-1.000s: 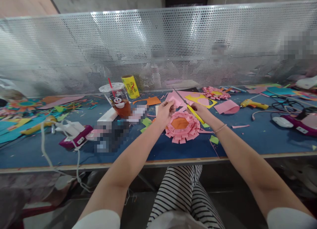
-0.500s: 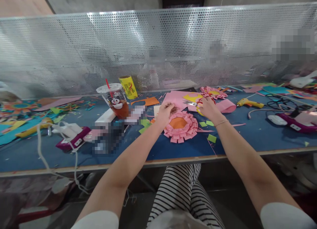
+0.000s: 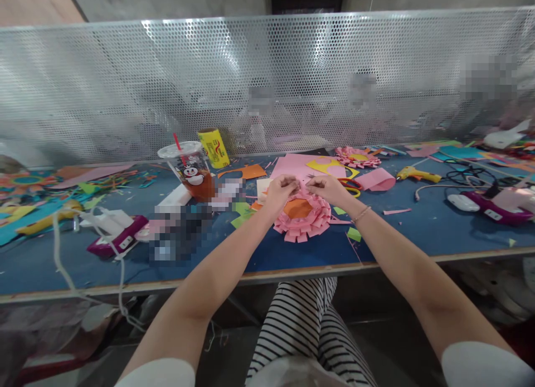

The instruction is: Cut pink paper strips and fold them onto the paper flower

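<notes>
A pink paper flower (image 3: 320, 222) with layered fringed petals and an orange centre (image 3: 298, 208) lies before me on the blue table. At its far edge, my left hand (image 3: 285, 190) has its fingertips pinched together. My right hand (image 3: 328, 189) pinches opposite it, a short gap away. Pink paper shows between the two sets of fingertips; its exact shape is hard to make out. Scissors with red and yellow handles (image 3: 352, 187) lie just beyond my right hand, their blades mostly hidden. Behind the hands is a flat pink sheet (image 3: 286, 164) with a cut yellow sheet (image 3: 320, 165) on it.
To the left stand a drink cup (image 3: 194, 178) with a red straw and a yellow packet (image 3: 214, 147). Power strips (image 3: 119, 236) with white cables lie at both sides. A yellow glue gun (image 3: 418, 175) and a second pink flower (image 3: 357, 157) are at right. A perforated metal screen (image 3: 292, 69) stands behind.
My right hand has let go of the scissors, leaving them on the table, and moved left towards my left hand. My left hand stays near the flower's far edge.
</notes>
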{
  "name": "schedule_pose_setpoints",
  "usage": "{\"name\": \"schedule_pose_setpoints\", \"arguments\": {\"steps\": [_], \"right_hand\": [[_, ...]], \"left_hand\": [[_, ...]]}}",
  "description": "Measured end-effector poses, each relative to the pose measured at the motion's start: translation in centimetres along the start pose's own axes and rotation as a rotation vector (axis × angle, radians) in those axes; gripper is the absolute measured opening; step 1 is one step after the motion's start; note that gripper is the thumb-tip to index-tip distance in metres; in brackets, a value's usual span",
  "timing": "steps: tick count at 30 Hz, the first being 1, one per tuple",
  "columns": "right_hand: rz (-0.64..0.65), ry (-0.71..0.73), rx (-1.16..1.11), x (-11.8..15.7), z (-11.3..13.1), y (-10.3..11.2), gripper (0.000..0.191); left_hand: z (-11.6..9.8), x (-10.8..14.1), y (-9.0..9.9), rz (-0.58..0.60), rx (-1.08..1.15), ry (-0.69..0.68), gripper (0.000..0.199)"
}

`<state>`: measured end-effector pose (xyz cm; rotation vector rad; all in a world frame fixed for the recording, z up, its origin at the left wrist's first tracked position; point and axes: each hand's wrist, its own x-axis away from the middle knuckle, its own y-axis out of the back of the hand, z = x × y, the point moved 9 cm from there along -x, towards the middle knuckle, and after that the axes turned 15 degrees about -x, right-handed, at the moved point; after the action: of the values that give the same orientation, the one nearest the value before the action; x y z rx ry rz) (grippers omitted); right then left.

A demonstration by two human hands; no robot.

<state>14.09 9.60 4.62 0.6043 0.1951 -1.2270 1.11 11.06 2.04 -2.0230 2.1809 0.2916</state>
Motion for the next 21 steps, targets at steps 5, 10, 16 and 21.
{"name": "schedule_pose_setpoints", "arguments": {"steps": [5, 10, 16, 21], "right_hand": [[-0.054, 0.021, 0.018, -0.1, 0.2, 0.1, 0.016], [-0.077, -0.018, 0.024, -0.1, -0.3, -0.1, 0.018], [-0.073, -0.049, -0.15, -0.1, -0.6, -0.2, 0.021], [-0.087, -0.084, -0.31, 0.1, -0.2, -0.4, 0.021]], "left_hand": [[-0.2, 0.2, -0.3, 0.018, -0.08, 0.026, 0.027], [0.1, 0.0, -0.8, 0.034, -0.059, 0.003, 0.034], [-0.2, -0.1, -1.0, 0.066, -0.089, -0.062, 0.036], [-0.5, -0.2, -0.6, 0.054, -0.088, -0.076, 0.034]]}}
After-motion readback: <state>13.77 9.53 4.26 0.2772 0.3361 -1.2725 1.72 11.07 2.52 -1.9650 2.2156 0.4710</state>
